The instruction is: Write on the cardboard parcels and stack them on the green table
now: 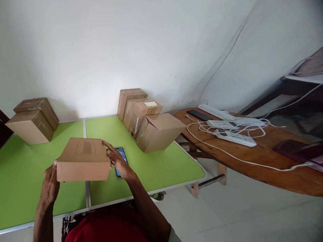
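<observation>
A flat brown cardboard box [83, 170] is held between my two hands above the green folding table [108, 198]. My left hand [51, 183] grips its left front corner, with the thumb on the edge. At the right side, my right hand [118, 163] has its fingers closed around the box's edge. The box's top face carries a darker rectangular patch. Partly behind my right hand, a phone [122, 153] with a lit blue screen lies on the table. What is under the box is hidden.
Cardboard boxes stand at the back left [32, 126], and several more boxes [161, 131] line the middle by the wall. To the right, a wooden table [272, 159] bears white power strips [236, 137] with tangled cables. A metal seam [84, 129] crosses the green table.
</observation>
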`<action>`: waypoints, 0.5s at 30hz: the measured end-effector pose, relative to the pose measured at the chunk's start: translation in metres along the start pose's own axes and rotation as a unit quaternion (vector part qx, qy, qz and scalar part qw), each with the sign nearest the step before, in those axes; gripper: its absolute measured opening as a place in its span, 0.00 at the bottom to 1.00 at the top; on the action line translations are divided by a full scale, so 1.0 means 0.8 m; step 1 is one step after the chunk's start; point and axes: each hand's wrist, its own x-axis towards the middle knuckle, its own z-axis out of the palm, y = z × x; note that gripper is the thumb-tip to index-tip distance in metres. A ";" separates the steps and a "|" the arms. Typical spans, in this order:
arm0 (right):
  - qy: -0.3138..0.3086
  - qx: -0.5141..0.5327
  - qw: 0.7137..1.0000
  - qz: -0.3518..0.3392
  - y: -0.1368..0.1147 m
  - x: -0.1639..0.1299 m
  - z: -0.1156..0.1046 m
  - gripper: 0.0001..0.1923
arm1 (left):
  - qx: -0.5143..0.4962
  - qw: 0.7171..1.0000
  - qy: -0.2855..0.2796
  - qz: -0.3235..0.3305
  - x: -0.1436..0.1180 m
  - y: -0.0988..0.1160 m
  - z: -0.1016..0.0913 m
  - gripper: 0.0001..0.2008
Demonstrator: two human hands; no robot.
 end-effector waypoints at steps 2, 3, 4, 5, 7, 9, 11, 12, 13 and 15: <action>-0.062 -0.046 0.997 -0.024 -0.003 -0.007 0.004 0.53 | -0.005 1.000 -0.003 -0.014 0.004 -0.011 -0.004 0.27; -0.077 -0.084 0.992 -0.048 -0.004 -0.009 0.008 0.57 | -0.012 1.000 -0.005 -0.021 0.006 -0.015 -0.006 0.26; -0.079 -0.124 0.986 -0.075 -0.004 -0.012 0.014 0.59 | -0.021 0.999 -0.005 -0.027 0.007 -0.018 -0.006 0.25; -0.065 -0.161 0.980 -0.101 -0.004 -0.014 0.020 0.59 | -0.030 0.999 -0.005 -0.032 0.008 -0.020 -0.006 0.23; -0.008 -0.218 0.965 -0.143 -0.004 -0.016 0.033 0.49 | -0.048 0.998 -0.006 -0.040 0.006 -0.020 -0.004 0.22; 0.050 -0.262 0.950 -0.163 -0.006 -0.017 0.041 0.39 | -0.057 0.997 -0.011 -0.044 0.003 -0.017 -0.001 0.24; 0.086 -0.287 0.939 -0.169 -0.011 -0.016 0.042 0.36 | -0.061 0.997 -0.015 -0.049 -0.002 -0.012 0.000 0.28; 0.092 -0.280 0.941 -0.164 -0.015 -0.015 0.040 0.36 | -0.063 0.997 -0.017 -0.051 -0.004 -0.009 0.001 0.31; 0.090 -0.257 0.951 -0.149 -0.018 -0.013 0.038 0.36 | -0.063 0.997 -0.020 -0.050 -0.006 -0.006 0.001 0.33; 0.070 -0.179 0.976 -0.098 -0.022 -0.010 0.033 0.33 | -0.059 0.997 -0.027 -0.034 -0.009 -0.001 0.003 0.36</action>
